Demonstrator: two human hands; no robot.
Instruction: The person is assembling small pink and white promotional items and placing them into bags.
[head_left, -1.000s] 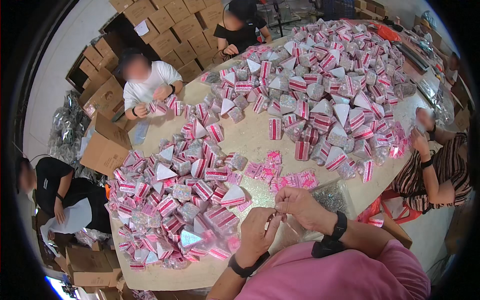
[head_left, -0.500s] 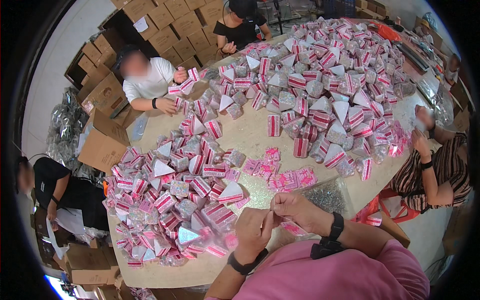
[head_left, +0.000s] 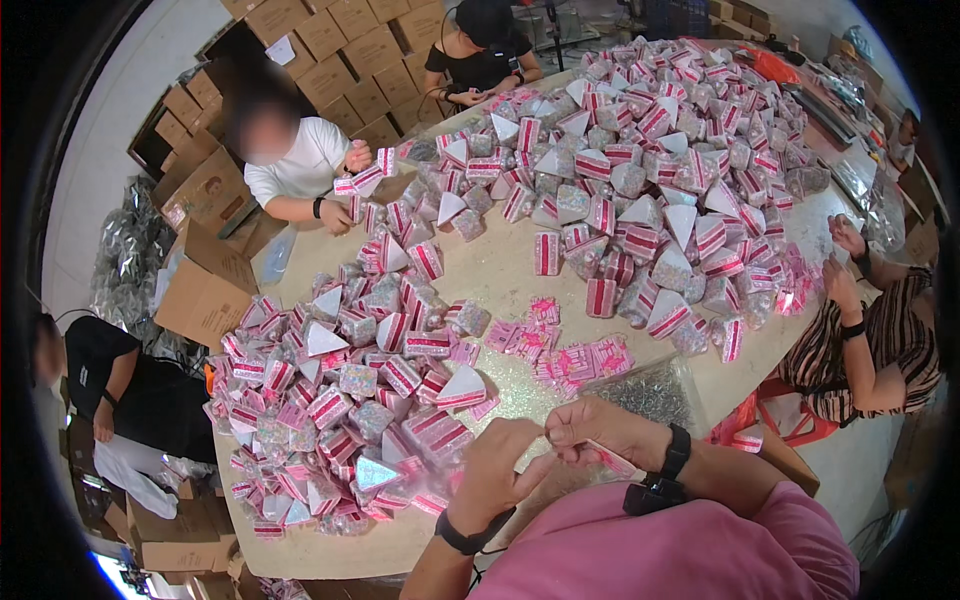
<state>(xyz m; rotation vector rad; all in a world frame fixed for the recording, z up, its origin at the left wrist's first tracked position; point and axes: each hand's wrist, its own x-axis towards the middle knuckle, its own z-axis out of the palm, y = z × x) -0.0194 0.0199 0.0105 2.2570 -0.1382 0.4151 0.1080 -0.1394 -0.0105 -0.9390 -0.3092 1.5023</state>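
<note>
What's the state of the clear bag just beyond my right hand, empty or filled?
Not empty: small silvery-grey pieces show through the clear bag beside your right hand. How full it is, I cannot tell.

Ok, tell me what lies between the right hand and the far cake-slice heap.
In the head view, pink cards and part of a clear bag lie between the right hand and the heap.

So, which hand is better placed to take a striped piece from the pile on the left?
Probably the left hand: it is nearer that pile and seems free, while the right hand holds a pink card.
</note>
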